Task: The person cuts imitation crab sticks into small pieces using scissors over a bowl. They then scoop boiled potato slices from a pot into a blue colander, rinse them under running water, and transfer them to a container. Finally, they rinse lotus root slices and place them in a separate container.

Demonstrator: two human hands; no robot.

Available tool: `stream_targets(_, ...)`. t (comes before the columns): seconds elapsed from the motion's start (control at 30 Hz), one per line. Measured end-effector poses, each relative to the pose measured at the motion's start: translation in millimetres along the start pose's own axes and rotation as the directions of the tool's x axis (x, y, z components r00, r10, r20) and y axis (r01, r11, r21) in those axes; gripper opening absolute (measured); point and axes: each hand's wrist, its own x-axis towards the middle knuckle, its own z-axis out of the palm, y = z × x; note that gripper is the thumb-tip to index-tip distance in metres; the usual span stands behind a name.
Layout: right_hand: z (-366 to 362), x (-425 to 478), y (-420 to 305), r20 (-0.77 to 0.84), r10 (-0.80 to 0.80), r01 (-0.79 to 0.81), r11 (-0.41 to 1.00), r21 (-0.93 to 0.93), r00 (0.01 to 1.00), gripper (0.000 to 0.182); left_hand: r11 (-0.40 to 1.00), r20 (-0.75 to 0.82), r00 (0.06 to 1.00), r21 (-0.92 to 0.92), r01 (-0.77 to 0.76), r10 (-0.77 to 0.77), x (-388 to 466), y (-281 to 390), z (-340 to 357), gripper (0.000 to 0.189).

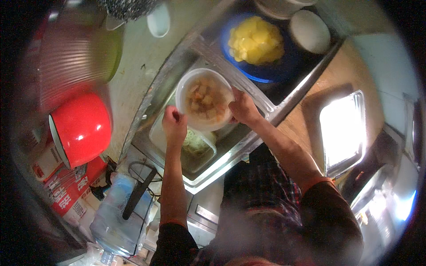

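Observation:
Both hands hold a round white bowl (pixel 204 99) by opposite sides, over the nearer basin of a steel double sink (pixel 156 83). Pieces of food in brownish liquid lie inside the bowl. My left hand (pixel 175 124) is curled at its lower left edge; my right hand (pixel 243 107) grips the right rim, thumb on top. Beneath the bowl, partly hidden by it, a clear rectangular container (pixel 213 151) with pale green sliced food rests in the basin. In the other basin, a blue dish (pixel 266 78) holds yellow slices (pixel 255 40).
A white rounded thing (pixel 310 31) is beside the blue dish. A shiny metal tray (pixel 344 133) lies on the brown surface at right. On the left are a red pot or bowl (pixel 83 129) on its side and a ribbed basket (pixel 70 63). Below stands a large plastic water bottle (pixel 116 219).

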Motion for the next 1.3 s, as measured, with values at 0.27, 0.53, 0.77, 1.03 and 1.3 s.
stream_targets(0.27,-105.5,-106.1,-132.0,0.116,0.094,-0.096,0.995,0.010,0.989,0.054,0.954,0.155,0.985,-0.298,-0.031,0.080,-49.4,173.1,-39.2,0.022)
stream_targets(0.53,-254.4,-77.6,-126.5,-0.322,-0.081,0.067,0.996,-0.053,0.943,0.043,0.865,0.305,0.920,-0.496,-0.067,0.246,33.0,246.1,113.0,0.024)
stream_targets(0.77,-368.9,-8.8,-123.2,-0.401,-0.188,0.121,0.975,-0.187,0.897,0.045,0.896,0.218,0.891,-0.299,-0.328,0.398,119.4,324.6,241.8,0.026)
stream_targets(1.03,-408.4,73.0,-119.6,-0.359,-0.191,0.149,0.979,-0.140,0.914,0.033,0.836,0.211,0.884,-0.471,-0.281,0.416,170.6,323.2,291.9,0.035)
stream_targets(1.3,-430.6,28.5,-88.2,-0.289,-0.641,0.066,0.470,-0.880,0.711,0.021,0.790,0.445,0.853,-0.610,0.066,0.273,30.8,208.2,155.4,0.030)
